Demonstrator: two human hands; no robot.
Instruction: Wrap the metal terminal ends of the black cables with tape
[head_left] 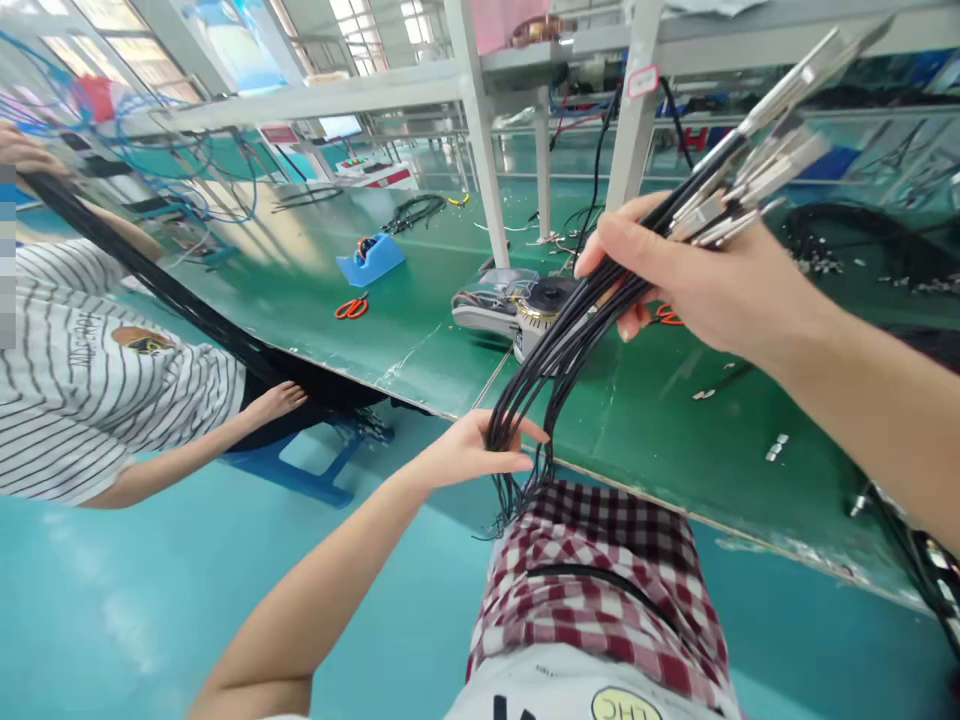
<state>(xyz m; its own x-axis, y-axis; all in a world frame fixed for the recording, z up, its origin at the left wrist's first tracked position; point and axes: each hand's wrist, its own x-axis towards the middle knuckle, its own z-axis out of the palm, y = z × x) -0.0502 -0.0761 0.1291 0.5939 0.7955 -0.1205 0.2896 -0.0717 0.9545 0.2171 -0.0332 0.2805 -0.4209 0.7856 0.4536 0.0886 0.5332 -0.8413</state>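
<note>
Presently the right hand (697, 270) is clenched around a bundle of black cables (577, 320), smooth round insulated strands, with fingers wrapped and forearm entering from the right. Flat bright-metal connectors (750, 170) fan out beyond the fist, angled up and right, above the green desk (637, 420). The strands arc down to the left hand (465, 450), held flat with fingers extended and released, their tips against the hanging loops. Thin loose cable ends (510, 505) dangle just past it, beside a red-and-black checked garment (592, 590).

Desk top is glossy, scuffed along its edge. On it: a grey device with a round dial (517, 305) just behind the bundle, a blue tape dispenser (371, 258), orange-handled scissors (351, 308), small metal pieces (776, 447) and a coil of black cable (862, 240). To the left, a co-worker in a striped shirt (97, 380) has one hand (274, 402) near a long black cable bundle (150, 280), above a polished teal floor (150, 600).
</note>
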